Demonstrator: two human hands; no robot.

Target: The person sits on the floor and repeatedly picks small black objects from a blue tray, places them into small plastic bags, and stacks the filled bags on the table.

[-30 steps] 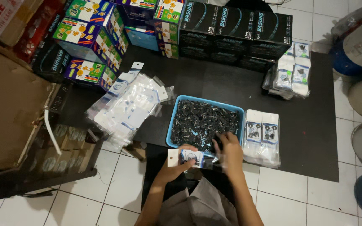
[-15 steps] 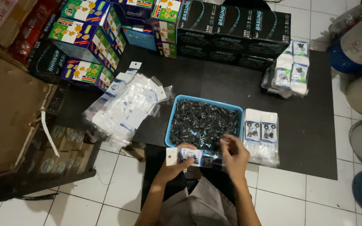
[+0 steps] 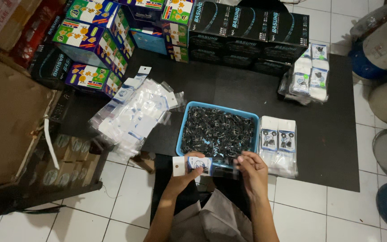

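— Packet (image 3: 204, 166), small and clear with a white header card, sits level between both hands, just in front of the near rim of the blue tray. What hems it in?

— Largest first: the black mat (image 3: 328, 148) covers most of the floor, its right and near edges ending on white tiles. A big cardboard box (image 3: 5, 121) walls off the left side. Stacked black cartons (image 3: 247, 31) and colourful cartons (image 3: 95, 40) close the far side. A loose heap of empty clear bags (image 3: 135, 116) lies left of the blue tray (image 3: 181, 134), which is full of small black parts. A stack of filled packets (image 3: 279, 145) lies touching the tray's right wall. Open mat shows between the tray and the black cartons, and to the right of the filled stack.

— And the hands?

— The left hand (image 3: 187, 172) has its fingers curled round the packet's card end, thumb on top, pinching it. The right hand (image 3: 251, 172) pinches the opposite, darker end with its fingertips, the remaining fingers bent, not spread. Both hands hover above the person's lap, close to the tray's near edge without touching it.
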